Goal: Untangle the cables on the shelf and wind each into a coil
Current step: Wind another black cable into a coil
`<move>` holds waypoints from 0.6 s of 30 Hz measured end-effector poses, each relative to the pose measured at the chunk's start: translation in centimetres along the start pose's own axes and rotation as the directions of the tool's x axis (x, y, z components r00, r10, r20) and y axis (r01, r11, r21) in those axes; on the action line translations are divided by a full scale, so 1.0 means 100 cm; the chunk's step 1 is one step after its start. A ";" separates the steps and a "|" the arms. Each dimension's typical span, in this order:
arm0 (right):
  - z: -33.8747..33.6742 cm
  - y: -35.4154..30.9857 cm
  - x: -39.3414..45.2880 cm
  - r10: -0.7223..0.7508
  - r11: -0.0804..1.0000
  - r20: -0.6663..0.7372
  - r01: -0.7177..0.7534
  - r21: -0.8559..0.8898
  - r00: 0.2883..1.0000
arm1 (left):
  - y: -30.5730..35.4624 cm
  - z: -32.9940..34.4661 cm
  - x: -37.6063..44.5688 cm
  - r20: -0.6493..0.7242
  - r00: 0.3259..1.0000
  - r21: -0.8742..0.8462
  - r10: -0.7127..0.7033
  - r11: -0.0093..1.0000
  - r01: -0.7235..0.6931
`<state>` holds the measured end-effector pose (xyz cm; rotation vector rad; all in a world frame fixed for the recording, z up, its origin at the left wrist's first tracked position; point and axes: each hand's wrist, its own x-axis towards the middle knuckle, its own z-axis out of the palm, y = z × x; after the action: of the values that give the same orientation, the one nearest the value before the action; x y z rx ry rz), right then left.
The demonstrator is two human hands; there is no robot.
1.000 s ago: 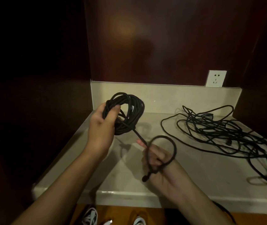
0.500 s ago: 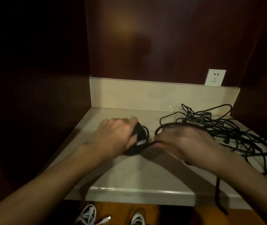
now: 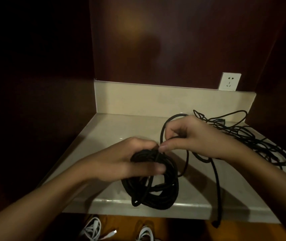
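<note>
A thick black cable coil [image 3: 153, 185] hangs over the front part of the beige shelf [image 3: 107, 134]. My left hand [image 3: 130, 160] grips the coil at its top, fingers curled around the strands. My right hand [image 3: 189, 136] pinches the coil's loose black end [image 3: 163, 131] just above the coil, with a loop arching up behind the fingers. A tail of that cable [image 3: 216, 188] drops past the shelf's front edge. At the back right lies a thinner black cable tangle [image 3: 253, 141], untouched.
A white wall socket [image 3: 229, 81] sits above the shelf's back lip at the right. Dark wooden walls close in the shelf at left and behind. White cables [image 3: 93, 230] lie on the orange floor below the front edge.
The coil was held up at the left a second ago; both hands then came together low over the shelf. Now the coil hangs at the front and my right hand pinches the loose end.
</note>
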<state>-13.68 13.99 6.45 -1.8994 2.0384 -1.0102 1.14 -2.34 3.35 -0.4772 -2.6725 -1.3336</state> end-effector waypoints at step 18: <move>-0.036 -0.004 -0.018 0.012 0.671 0.132 -0.106 0.734 0.991 | 0.006 -0.035 -0.001 -0.155 0.986 -0.270 -0.052 0.963 0.008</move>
<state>-15.05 16.98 8.78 -1.3824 1.2786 -1.3901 1.27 -4.79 5.91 -0.3379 -2.3904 -1.6767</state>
